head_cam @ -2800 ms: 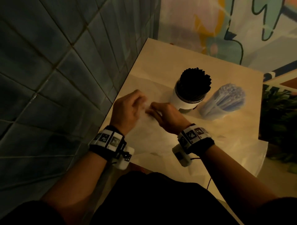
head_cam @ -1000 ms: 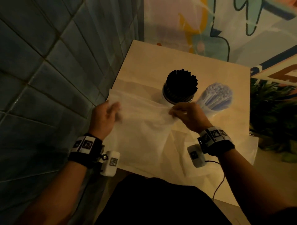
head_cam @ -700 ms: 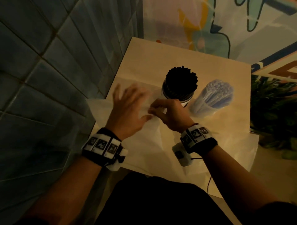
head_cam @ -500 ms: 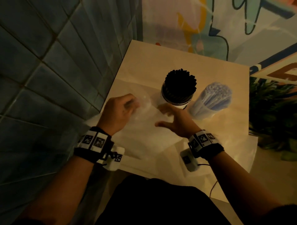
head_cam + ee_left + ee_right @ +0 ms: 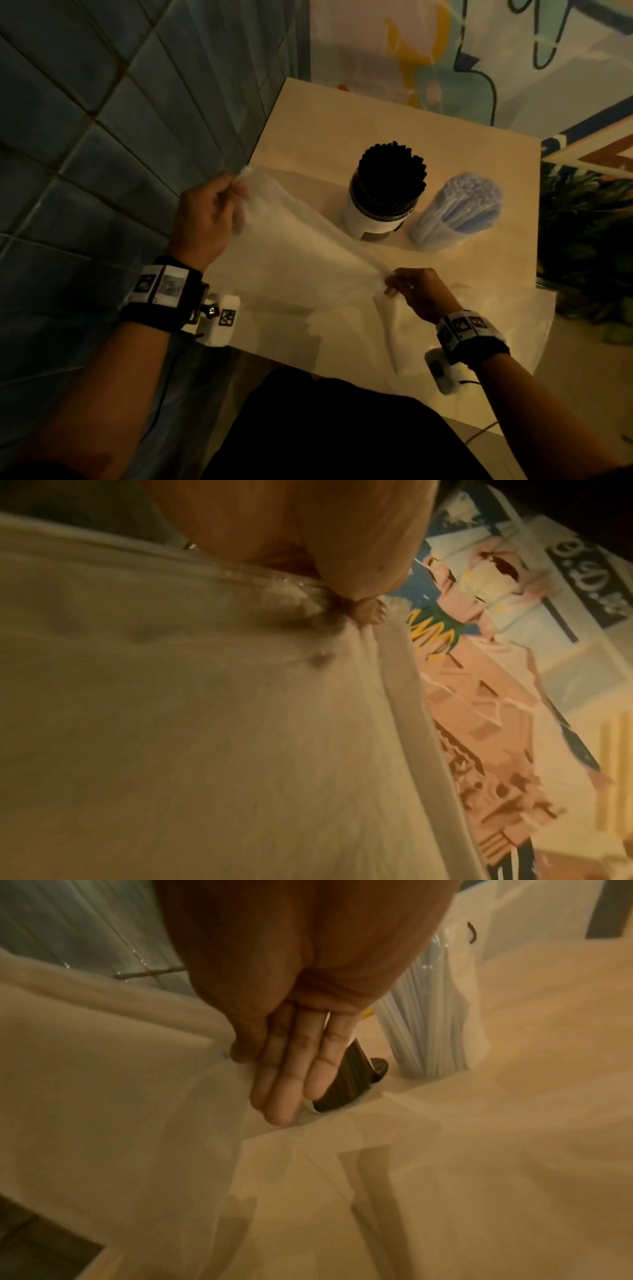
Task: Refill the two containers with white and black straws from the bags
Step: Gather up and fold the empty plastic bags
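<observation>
A thin translucent plastic bag (image 5: 294, 253) is stretched above the table between both hands. My left hand (image 5: 219, 212) pinches its far left corner near the tiled wall; the bag (image 5: 205, 723) fills the left wrist view. My right hand (image 5: 407, 291) pinches the opposite corner close to the table's front, thumb against forefinger, other fingers (image 5: 287, 1085) straight. Behind the bag stands a white container (image 5: 373, 219) packed with black straws (image 5: 392, 171). To its right a clear container holds white straws (image 5: 462, 205). The bag looks empty.
A second flat plastic bag (image 5: 496, 329) lies on the beige table (image 5: 342, 120) at the front right, overhanging the edge. A tiled wall (image 5: 102, 120) runs along the left, a painted wall at the back, green plants (image 5: 589, 240) to the right.
Half a second ago the bag lay bunched on the table under both hands. The hands have since moved apart, left toward the wall, right toward me, pulling it taut.
</observation>
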`<state>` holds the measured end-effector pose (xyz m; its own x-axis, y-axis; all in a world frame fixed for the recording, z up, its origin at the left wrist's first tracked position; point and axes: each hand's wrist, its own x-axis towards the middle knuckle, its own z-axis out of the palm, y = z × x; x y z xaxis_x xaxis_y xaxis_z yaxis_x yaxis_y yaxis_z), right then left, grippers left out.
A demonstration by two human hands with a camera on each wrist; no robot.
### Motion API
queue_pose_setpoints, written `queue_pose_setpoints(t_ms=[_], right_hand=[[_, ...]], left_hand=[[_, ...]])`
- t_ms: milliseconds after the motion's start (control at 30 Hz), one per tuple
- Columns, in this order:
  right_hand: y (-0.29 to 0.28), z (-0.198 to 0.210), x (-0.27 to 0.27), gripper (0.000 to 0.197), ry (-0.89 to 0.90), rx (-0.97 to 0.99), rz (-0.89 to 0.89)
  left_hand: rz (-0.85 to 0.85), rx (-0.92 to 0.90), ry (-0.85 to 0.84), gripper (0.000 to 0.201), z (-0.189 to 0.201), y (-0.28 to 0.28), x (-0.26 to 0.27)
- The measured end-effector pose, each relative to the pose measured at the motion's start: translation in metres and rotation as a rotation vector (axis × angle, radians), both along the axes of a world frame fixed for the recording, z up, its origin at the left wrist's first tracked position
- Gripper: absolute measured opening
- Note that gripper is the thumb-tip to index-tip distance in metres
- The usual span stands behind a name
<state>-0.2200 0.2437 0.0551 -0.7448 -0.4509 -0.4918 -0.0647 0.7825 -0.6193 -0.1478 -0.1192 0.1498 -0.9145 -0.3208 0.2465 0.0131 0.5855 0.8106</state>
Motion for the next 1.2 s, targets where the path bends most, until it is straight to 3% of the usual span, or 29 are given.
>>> queue_pose_setpoints(t_ms=[33,67,133,167,267,300,400,467,567,633,667,733,833,933,1067,1200], right_hand=[[-0.004,0.005,-0.001,0.026,0.096,0.032,0.066],[-0.011,0.01,-0.002,0.05,0.163,-0.001,0.11],[-0.042,0.029,-0.001,0.081,0.207,-0.147,0.156],[-0.061,0.04,0.001,0.081,0.171,-0.205,0.182],[-0.105,0.058,0.003,0.034,0.02,-0.37,0.222],[-0.108,0.06,0.0,0.027,0.008,-0.443,0.205],[-0.092,0.058,-0.015,0.025,-0.067,-0.527,0.118],[-0.078,0.059,-0.019,0.027,-0.078,-0.492,0.139],[-0.063,0.059,-0.017,0.029,-0.111,-0.519,0.097],[-0.059,0.055,-0.015,0.03,-0.129,-0.55,0.012],[-0.06,0.054,-0.013,0.03,-0.137,-0.572,-0.03],[-0.063,0.051,-0.01,0.031,-0.171,-0.623,-0.116],[-0.069,0.05,-0.007,0.033,-0.171,-0.647,-0.2],[-0.072,0.047,-0.009,0.027,-0.167,-0.635,-0.198],[-0.079,0.041,-0.001,0.033,-0.039,-0.564,-0.217],[-0.091,0.047,0.006,0.019,0.024,-0.589,-0.223]], left_hand=[[-0.048,-0.015,-0.005,0.033,0.0,0.005,-0.001],[-0.111,-0.031,-0.013,0.03,0.001,0.011,-0.002],[-0.252,-0.064,-0.038,0.021,0.007,0.028,-0.005],[-0.314,-0.065,-0.044,0.019,0.011,0.035,-0.009],[-0.433,-0.069,-0.044,0.023,0.024,0.044,-0.015],[-0.442,-0.084,-0.108,0.025,0.024,0.038,-0.014],[-0.327,-0.241,-0.528,0.049,0.007,0.001,0.005],[-0.262,-0.233,-0.552,0.039,-0.006,-0.02,0.021],[0.11,0.138,-0.26,0.012,-0.015,-0.03,0.034],[0.358,0.429,-0.088,0.006,-0.023,-0.021,0.041],[0.397,0.574,-0.105,0.012,-0.03,-0.012,0.045],[0.295,0.741,-0.29,0.023,-0.049,0.011,0.054],[0.159,0.734,-0.483,0.022,-0.069,0.034,0.068],[0.279,0.771,-0.373,0.015,-0.073,0.032,0.072],[0.494,0.406,-0.243,0.015,-0.07,0.029,0.07],[0.689,0.359,-0.142,0.026,-0.059,0.031,0.068]])
